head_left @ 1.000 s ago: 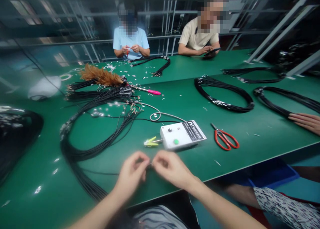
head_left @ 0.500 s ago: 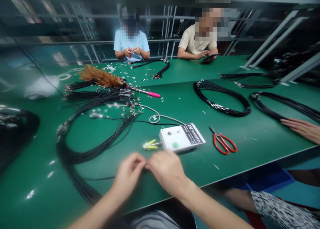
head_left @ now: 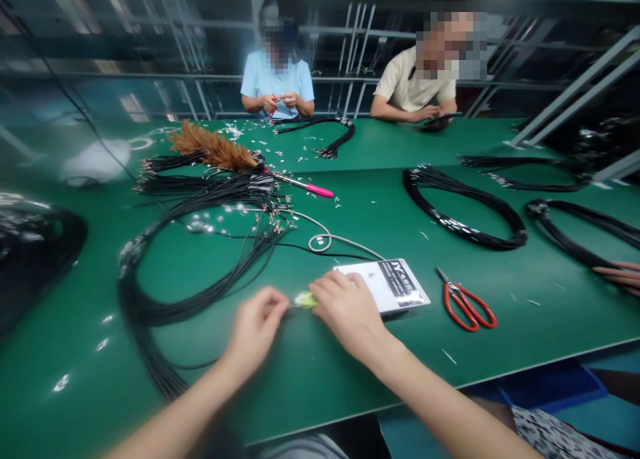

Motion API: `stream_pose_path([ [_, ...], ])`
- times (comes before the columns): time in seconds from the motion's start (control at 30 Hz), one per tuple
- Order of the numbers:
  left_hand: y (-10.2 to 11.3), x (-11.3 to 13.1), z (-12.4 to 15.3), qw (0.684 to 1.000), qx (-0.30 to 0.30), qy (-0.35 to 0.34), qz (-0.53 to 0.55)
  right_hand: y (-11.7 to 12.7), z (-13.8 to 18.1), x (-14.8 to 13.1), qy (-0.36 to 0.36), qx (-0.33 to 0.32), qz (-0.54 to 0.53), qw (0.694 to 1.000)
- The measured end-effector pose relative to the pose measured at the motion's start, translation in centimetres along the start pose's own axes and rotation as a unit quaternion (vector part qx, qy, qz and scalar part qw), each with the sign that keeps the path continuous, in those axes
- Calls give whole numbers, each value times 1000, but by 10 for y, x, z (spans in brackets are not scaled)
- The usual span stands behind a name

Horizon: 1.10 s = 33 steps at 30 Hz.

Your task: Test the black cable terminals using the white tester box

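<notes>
My left hand (head_left: 257,322) is closed in a pinch on the end of a thin black cable (head_left: 196,366), which runs back toward a looped cable bundle (head_left: 131,292). Just right of those fingertips is a small yellow-green clip (head_left: 306,300) on the front of a white control box (head_left: 373,282) with a dark printed label. My right hand (head_left: 347,305) has its fingers bent around the clip's right side; it covers the box's near left part, and its thumb is hidden. Red-handled cutters (head_left: 466,304) lie right of the box.
Coiled black cable bundles (head_left: 465,209) lie at right; another person's hand (head_left: 620,275) touches one there. A feather duster (head_left: 215,145) rests on cables at back left. Two people (head_left: 277,79) sit across the green table (head_left: 350,379). White scraps are scattered about.
My hands have moved apart: the right shifted over the box's left end onto the clip, and the left stays pinched near the clip's tip. The view has turned slightly left.
</notes>
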<state>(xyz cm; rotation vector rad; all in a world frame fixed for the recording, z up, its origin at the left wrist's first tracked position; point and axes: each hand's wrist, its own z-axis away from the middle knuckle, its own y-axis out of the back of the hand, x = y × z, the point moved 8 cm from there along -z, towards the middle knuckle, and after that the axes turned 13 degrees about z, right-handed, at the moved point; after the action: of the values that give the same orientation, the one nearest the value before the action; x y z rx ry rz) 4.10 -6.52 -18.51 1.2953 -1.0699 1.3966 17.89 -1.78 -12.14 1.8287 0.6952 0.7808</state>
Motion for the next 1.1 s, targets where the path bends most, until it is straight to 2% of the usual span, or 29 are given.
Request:
stream_pose_path([
  [0.13, 0, -5, -5, 1000, 4, 21, 14, -10, -5, -3, 18, -17, 10, 1000],
  [0.8, -7, -10, -12, 1000, 1, 20, -23, -7, -7, -2, -12, -29, -3, 999],
  [0.93, -7, -5, -13, 998, 2, -5, -56, 16, 8, 10, -33, 28, -65, 997],
  [1.1, -6, -1, -13, 997, 2, -18, -81, 45, 71, 48, -183, 173, -104, 962],
])
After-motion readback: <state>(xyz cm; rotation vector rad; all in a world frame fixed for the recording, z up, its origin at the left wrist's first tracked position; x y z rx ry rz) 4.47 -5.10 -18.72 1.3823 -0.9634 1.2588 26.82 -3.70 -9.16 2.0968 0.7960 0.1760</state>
